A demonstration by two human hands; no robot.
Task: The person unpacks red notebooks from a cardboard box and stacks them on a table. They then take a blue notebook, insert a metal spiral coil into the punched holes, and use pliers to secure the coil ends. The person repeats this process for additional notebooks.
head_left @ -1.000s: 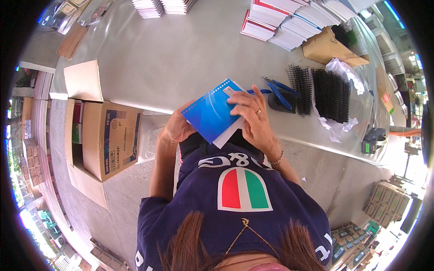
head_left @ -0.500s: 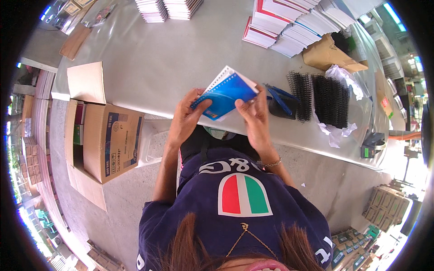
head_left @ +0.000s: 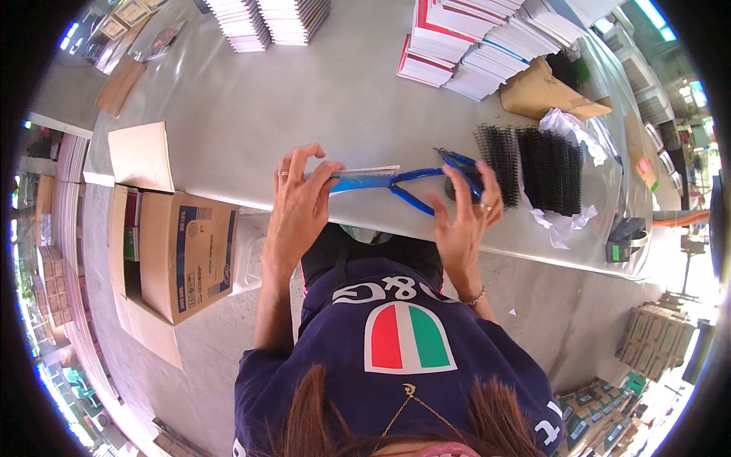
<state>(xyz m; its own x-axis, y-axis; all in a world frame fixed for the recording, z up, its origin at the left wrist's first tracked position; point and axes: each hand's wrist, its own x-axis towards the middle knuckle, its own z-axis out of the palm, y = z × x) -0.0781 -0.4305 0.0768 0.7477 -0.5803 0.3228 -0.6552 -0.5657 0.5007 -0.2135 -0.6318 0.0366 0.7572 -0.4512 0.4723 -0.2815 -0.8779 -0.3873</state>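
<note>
My left hand [head_left: 295, 202] grips one end of a small notebook [head_left: 358, 183] with a blue cover. The notebook is seen almost edge-on above the near part of the grey table. With fingers and thumb spread wide around the handles, my right hand [head_left: 466, 209] holds blue-handled pliers [head_left: 411, 202]. Their jaw end points left and meets the notebook's right end; whether it bites on anything is too small to tell. A second blue-handled tool [head_left: 459, 161] lies just beyond my right fingers, partly covered by them.
Black spiral binding coils [head_left: 552, 171] lie bunched on the right, over crumpled white paper [head_left: 575, 221]. Behind them are a torn brown package [head_left: 552, 91] and stacked notebooks [head_left: 487, 65]. More notebook stacks [head_left: 293, 19] stand at the far side. An open cardboard box [head_left: 202, 244] sits at left.
My right hand has left the notebook, moved right, and now has the pliers. The notebook has turned from cover-up to nearly edge-on, still in my left hand.
</note>
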